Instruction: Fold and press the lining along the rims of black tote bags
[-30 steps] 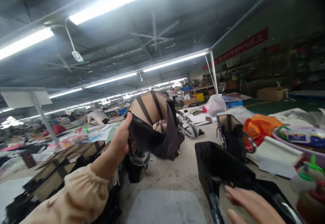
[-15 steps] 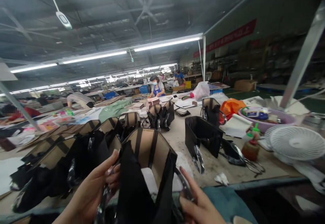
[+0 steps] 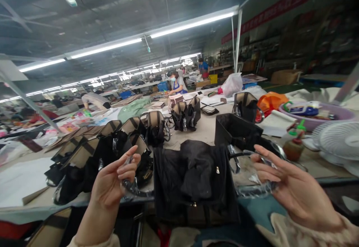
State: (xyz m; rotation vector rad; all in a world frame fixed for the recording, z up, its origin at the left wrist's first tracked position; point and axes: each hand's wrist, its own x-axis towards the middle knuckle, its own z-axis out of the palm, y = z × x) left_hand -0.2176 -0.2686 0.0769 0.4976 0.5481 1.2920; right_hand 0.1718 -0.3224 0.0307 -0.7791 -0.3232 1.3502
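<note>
A black handbag with its dark lining bunched at the top hangs between my hands at the table's front edge. A small zipper pull shows on the lining. My left hand is closed on one plastic-wrapped handle at the bag's left. On the other side, my right hand grips the opposite wrapped handle. Both handles are pulled outward from the bag. Just behind it stands an open black bag body, with another bag beyond.
Several half-made black bags with tan boards crowd the left. At right are a glue bottle, a white fan and a purple basin. Farther back, a person in a blue apron works at the table.
The bag has turned: its tan inside faced me before, and now its dark lining shows. My hands have spread apart, drawing the handles outward. The view has shifted too.
</note>
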